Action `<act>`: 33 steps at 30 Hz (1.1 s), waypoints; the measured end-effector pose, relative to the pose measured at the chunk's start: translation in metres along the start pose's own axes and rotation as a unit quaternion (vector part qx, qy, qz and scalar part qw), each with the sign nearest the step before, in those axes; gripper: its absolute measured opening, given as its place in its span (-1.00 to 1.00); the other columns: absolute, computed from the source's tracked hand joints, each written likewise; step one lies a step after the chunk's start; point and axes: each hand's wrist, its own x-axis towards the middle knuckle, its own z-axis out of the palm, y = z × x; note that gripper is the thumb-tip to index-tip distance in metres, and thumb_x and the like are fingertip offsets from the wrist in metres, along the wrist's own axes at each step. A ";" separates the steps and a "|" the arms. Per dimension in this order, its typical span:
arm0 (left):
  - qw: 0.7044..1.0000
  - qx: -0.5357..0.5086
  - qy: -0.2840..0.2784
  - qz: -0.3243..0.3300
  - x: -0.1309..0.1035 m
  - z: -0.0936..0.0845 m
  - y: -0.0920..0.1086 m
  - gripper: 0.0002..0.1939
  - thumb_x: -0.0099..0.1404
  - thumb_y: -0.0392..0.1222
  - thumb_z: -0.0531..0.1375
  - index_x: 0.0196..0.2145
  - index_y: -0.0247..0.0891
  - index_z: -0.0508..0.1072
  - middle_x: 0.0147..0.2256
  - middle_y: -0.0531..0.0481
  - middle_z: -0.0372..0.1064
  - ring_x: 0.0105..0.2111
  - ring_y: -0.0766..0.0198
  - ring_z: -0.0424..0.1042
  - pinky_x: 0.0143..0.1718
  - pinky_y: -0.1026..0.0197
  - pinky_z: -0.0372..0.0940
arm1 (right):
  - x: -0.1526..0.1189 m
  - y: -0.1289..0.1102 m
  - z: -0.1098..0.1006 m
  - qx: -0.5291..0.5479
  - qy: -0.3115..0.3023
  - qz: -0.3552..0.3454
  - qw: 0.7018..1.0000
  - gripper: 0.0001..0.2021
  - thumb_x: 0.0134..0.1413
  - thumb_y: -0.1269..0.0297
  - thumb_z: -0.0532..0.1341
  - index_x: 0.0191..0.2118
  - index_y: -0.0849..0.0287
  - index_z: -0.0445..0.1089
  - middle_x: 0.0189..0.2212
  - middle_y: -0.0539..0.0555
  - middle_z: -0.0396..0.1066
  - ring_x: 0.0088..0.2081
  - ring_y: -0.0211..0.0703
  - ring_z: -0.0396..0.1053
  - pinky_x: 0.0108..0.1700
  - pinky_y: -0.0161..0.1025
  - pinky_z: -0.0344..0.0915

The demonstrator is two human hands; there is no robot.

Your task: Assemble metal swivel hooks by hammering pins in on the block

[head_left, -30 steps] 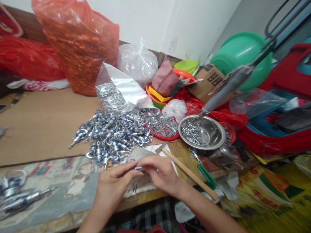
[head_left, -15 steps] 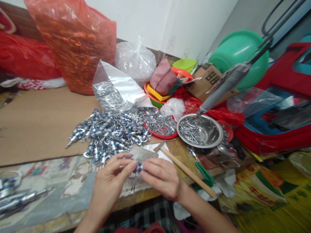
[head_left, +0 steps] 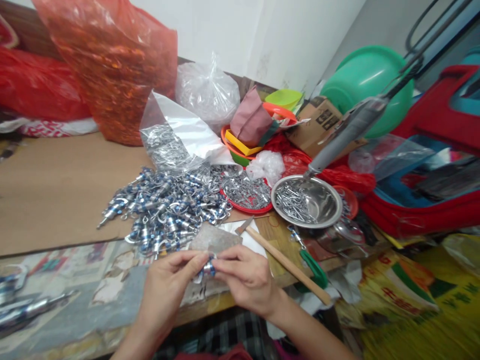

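My left hand (head_left: 170, 280) pinches a small blue-and-silver metal fitting (head_left: 209, 268) between thumb and fingers. From the other side, the bent fingers of my right hand (head_left: 249, 280) grip the same fitting, hiding part of it. Just beyond my fingertips lies a flat grey metal block (head_left: 213, 239). A heap of similar blue-and-silver fittings (head_left: 168, 210), with hooks and rings showing, spreads behind my left hand. To the right of the block rests a hammer (head_left: 288, 265) with a long wooden handle.
Loose metal pins fill part of a steel bowl (head_left: 328, 220), with a grey-handled tool (head_left: 345, 130) slanting over it. Small metal pieces lie on a red plate (head_left: 258, 210). More fittings (head_left: 26, 310) sit at the left front. Large orange bags (head_left: 112, 75) stand behind cardboard (head_left: 56, 200).
The fitting has tilted and shifted slightly down and left between my fingers. My right hand has turned, its fingers now reaching over the fitting's top. The camera view has moved slightly.
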 end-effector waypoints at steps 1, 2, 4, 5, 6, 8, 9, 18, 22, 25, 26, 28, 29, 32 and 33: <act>0.999 -0.044 0.005 -0.020 -0.002 0.003 -0.002 -0.76 -0.03 -0.06 0.24 -0.43 -0.27 0.51 -0.45 -0.04 0.51 -0.43 0.21 0.43 -0.35 0.23 0.32 | 0.000 -0.002 0.000 0.010 -0.001 0.026 1.000 -0.83 -0.06 0.43 0.18 -0.30 0.22 0.47 -0.44 0.12 0.41 -0.44 -0.27 0.37 -0.44 -0.38 0.33; 0.996 -0.088 0.007 -0.035 -0.003 0.006 -0.003 -0.69 -0.05 -0.07 0.26 -0.34 -0.27 0.49 -0.42 -0.05 0.51 -0.40 0.21 0.44 -0.34 0.23 0.33 | -0.001 -0.003 0.000 0.017 -0.002 0.053 0.998 -0.84 -0.07 0.42 0.20 -0.31 0.22 0.48 -0.46 0.11 0.40 -0.45 -0.27 0.36 -0.45 -0.38 0.32; 0.988 -0.147 0.005 -0.051 -0.007 0.011 -0.005 -0.48 -0.12 -0.10 0.30 -0.14 -0.25 0.39 -0.36 -0.05 0.50 -0.34 0.19 0.45 -0.34 0.24 0.36 | 0.000 -0.005 -0.002 0.027 -0.007 0.110 0.994 -0.85 -0.10 0.41 0.23 -0.34 0.24 0.49 -0.50 0.10 0.40 -0.47 -0.27 0.35 -0.48 -0.38 0.29; 0.986 -0.160 0.005 -0.054 -0.008 0.013 -0.006 -0.37 -0.16 -0.13 0.32 -0.07 -0.25 0.32 -0.35 -0.05 0.50 -0.32 0.18 0.45 -0.34 0.26 0.37 | 0.001 -0.004 -0.003 0.034 -0.018 0.137 0.990 -0.86 -0.13 0.39 0.25 -0.35 0.25 0.49 -0.52 0.08 0.39 -0.48 -0.27 0.35 -0.50 -0.39 0.28; 0.985 -0.163 0.008 -0.056 -0.008 0.015 -0.007 -0.29 -0.19 -0.15 0.34 -0.03 -0.24 0.28 -0.35 -0.04 0.50 -0.30 0.19 0.45 -0.34 0.28 0.37 | 0.004 -0.001 -0.006 0.042 -0.043 0.158 0.986 -0.85 -0.15 0.37 0.27 -0.35 0.25 0.49 -0.53 0.07 0.39 -0.49 -0.28 0.35 -0.51 -0.40 0.27; 0.985 -0.160 0.013 -0.062 -0.008 0.017 -0.008 -0.27 -0.19 -0.17 0.34 -0.02 -0.24 0.24 -0.37 -0.02 0.49 -0.30 0.19 0.45 -0.33 0.29 0.37 | 0.015 0.011 -0.013 0.042 -0.116 0.176 0.977 -0.84 -0.18 0.31 0.30 -0.37 0.21 0.49 -0.52 0.03 0.41 -0.47 -0.30 0.36 -0.47 -0.42 0.28; 0.985 -0.159 0.016 -0.064 -0.008 0.018 -0.009 -0.29 -0.17 -0.16 0.33 -0.02 -0.23 0.24 -0.38 -0.01 0.49 -0.30 0.20 0.46 -0.32 0.28 0.37 | 0.023 0.021 -0.017 0.005 -0.143 0.182 0.973 -0.85 -0.14 0.29 0.28 -0.36 0.18 0.49 -0.49 0.01 0.43 -0.44 -0.32 0.37 -0.42 -0.44 0.29; 0.994 -0.085 -0.001 -0.064 -0.008 0.017 -0.006 -0.73 -0.15 -0.14 0.31 -0.42 -0.29 0.51 -0.50 -0.03 0.52 -0.45 0.18 0.49 -0.35 0.27 0.38 | 0.092 0.139 -0.037 -0.387 -0.136 0.309 0.858 -0.83 -0.11 0.52 0.16 -0.36 0.25 0.46 -0.35 0.24 0.44 -0.19 0.03 0.36 -0.16 -0.15 0.23; 0.994 -0.076 -0.005 -0.072 -0.008 0.015 -0.008 -0.78 -0.15 -0.15 0.30 -0.47 -0.27 0.52 -0.54 -0.02 0.52 -0.44 0.18 0.49 -0.33 0.27 0.36 | 0.094 0.154 -0.029 -0.405 -0.143 0.309 0.848 -0.75 -0.17 0.53 0.17 -0.26 0.27 0.41 -0.27 0.27 0.41 -0.17 0.04 0.34 -0.15 -0.17 0.21; 0.994 -0.078 -0.011 -0.071 -0.008 0.015 -0.010 -0.76 -0.16 -0.15 0.31 -0.45 -0.26 0.51 -0.53 0.00 0.52 -0.46 0.18 0.49 -0.35 0.27 0.36 | 0.090 0.156 -0.033 -0.396 -0.130 0.297 0.859 -0.73 -0.12 0.49 0.15 -0.21 0.26 0.40 -0.24 0.23 0.38 -0.15 -0.01 0.32 -0.12 -0.21 0.20; 0.994 -0.077 -0.011 -0.070 -0.008 0.015 -0.011 -0.76 -0.16 -0.15 0.30 -0.45 -0.26 0.51 -0.52 0.00 0.52 -0.46 0.19 0.49 -0.35 0.27 0.36 | 0.088 0.156 -0.036 -0.390 -0.122 0.292 0.865 -0.74 -0.09 0.49 0.13 -0.21 0.25 0.40 -0.24 0.21 0.38 -0.15 -0.05 0.32 -0.11 -0.23 0.19; 0.994 -0.078 -0.008 -0.071 -0.007 0.016 -0.014 -0.78 -0.13 -0.16 0.29 -0.46 -0.27 0.49 -0.52 0.00 0.52 -0.46 0.21 0.48 -0.35 0.28 0.36 | 0.083 0.156 -0.043 -0.377 -0.101 0.285 0.875 -0.75 -0.03 0.48 0.07 -0.21 0.24 0.41 -0.24 0.17 0.37 -0.15 -0.12 0.31 -0.09 -0.27 0.17; 0.994 -0.084 -0.004 -0.071 -0.006 0.016 -0.015 -0.78 -0.13 -0.16 0.29 -0.46 -0.27 0.47 -0.52 0.00 0.51 -0.46 0.23 0.48 -0.36 0.29 0.35 | 0.080 0.156 -0.047 -0.369 -0.091 0.283 0.881 -0.75 -0.01 0.48 0.06 -0.21 0.24 0.41 -0.24 0.16 0.37 -0.15 -0.13 0.31 -0.09 -0.28 0.17; 0.990 -0.118 0.019 -0.069 -0.003 0.017 -0.021 -0.72 -0.19 -0.22 0.33 -0.45 -0.27 0.39 -0.51 0.05 0.47 -0.44 0.28 0.46 -0.37 0.31 0.34 | 0.074 0.151 -0.056 -0.335 -0.063 0.273 0.899 -0.74 0.01 0.49 0.04 -0.22 0.27 0.42 -0.24 0.17 0.39 -0.16 -0.13 0.31 -0.08 -0.25 0.17; 0.989 -0.128 0.030 -0.068 -0.002 0.017 -0.022 -0.69 -0.22 -0.24 0.34 -0.45 -0.27 0.37 -0.51 0.06 0.45 -0.44 0.29 0.45 -0.37 0.31 0.34 | 0.072 0.147 -0.058 -0.320 -0.057 0.268 0.907 -0.75 0.01 0.48 0.04 -0.22 0.27 0.42 -0.23 0.17 0.39 -0.16 -0.13 0.31 -0.08 -0.24 0.17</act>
